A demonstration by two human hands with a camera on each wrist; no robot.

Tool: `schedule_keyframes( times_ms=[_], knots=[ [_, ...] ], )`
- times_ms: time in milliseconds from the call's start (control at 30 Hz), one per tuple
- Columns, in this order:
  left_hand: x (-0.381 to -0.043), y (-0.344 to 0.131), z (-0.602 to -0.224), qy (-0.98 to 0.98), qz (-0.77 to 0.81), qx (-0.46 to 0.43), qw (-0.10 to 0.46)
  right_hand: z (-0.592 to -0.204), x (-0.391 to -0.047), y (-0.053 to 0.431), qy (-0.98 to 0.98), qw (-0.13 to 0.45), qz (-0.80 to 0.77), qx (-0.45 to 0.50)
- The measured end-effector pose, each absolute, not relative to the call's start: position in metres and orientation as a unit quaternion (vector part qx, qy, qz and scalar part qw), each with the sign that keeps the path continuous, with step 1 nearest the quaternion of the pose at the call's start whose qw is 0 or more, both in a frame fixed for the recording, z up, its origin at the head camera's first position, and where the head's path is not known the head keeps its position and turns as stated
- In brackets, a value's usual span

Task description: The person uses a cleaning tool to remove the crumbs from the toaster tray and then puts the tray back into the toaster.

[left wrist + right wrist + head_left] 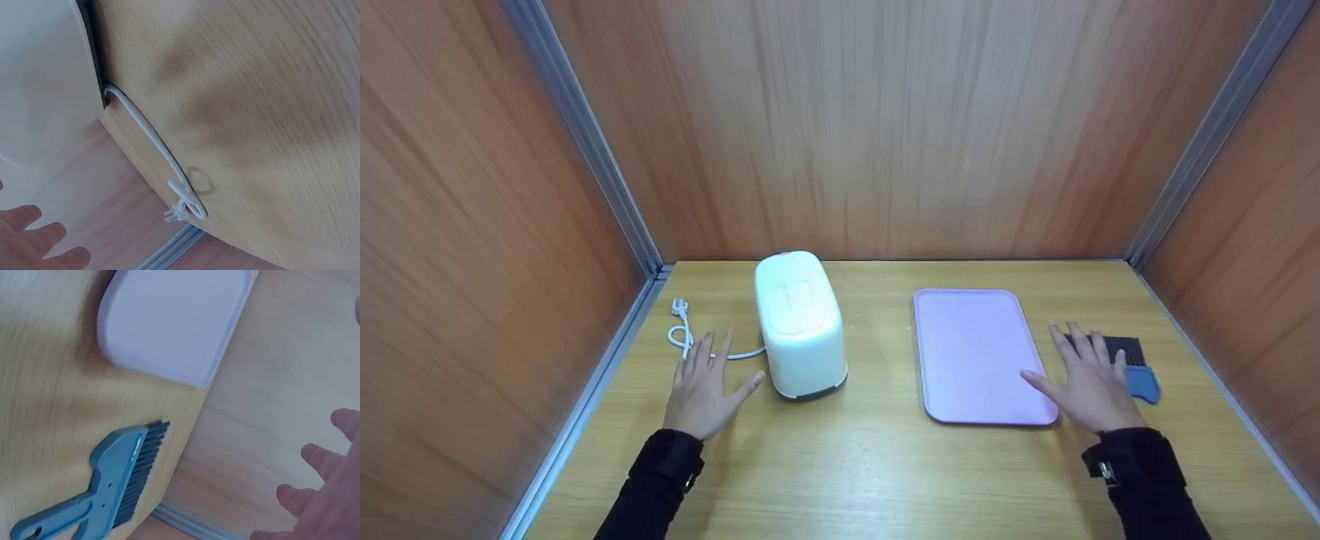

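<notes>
My left hand (705, 394), fingers spread and empty, hovers left of a white toaster-shaped appliance (799, 322) with a rounded top and dark base. Its white cord (742, 355) runs out to the left and ends in a plug (680, 307), seen knotted in the left wrist view near the table's edge. On the other side, my right hand (1091, 386) has its fingers spread, holding nothing, and overlaps the right edge of a lilac tray (979, 356) in the head view. Partly hidden behind that hand is a blue brush (1142, 382) with dark bristles; the right wrist view shows its handle (53, 517).
Everything lies on a light wooden table (840, 480). Wood-grain panels enclose it at the back (900, 135), left (472, 262) and right (1252, 300), with grey metal strips along the corners. Table surface shows between the appliance and the tray.
</notes>
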State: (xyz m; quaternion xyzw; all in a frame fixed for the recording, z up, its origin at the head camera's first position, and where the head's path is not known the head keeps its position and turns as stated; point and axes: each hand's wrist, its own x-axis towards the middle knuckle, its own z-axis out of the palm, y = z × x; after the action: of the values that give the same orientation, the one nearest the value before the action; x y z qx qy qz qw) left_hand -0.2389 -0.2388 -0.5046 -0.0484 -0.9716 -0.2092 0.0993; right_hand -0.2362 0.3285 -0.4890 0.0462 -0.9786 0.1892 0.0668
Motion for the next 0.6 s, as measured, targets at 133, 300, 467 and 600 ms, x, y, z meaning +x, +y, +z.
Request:
schedule_keyframes(
  times_ms=[133, 300, 467, 600],
  knots=[
    [-0.239, -0.237, -0.508, -0.970, -0.216, -0.046, 0.097, -0.489, -0.240, 0.316, -0.975, 0.065, 0.207, 0.054],
    [-0.240, -0.234, -0.514, -0.966, -0.238, -0.040, 0.093, -0.490, -0.246, 0.302, -0.970, 0.073, 0.224, 0.069],
    [-0.239, -0.229, -0.515, -0.961, -0.259, -0.032, 0.088, -0.492, -0.252, 0.289, -0.967, 0.066, 0.234, 0.080],
    [-0.239, -0.224, -0.515, -0.956, -0.277, -0.029, 0.088, -0.495, -0.258, 0.278, -0.962, 0.069, 0.245, 0.096]
  ],
)
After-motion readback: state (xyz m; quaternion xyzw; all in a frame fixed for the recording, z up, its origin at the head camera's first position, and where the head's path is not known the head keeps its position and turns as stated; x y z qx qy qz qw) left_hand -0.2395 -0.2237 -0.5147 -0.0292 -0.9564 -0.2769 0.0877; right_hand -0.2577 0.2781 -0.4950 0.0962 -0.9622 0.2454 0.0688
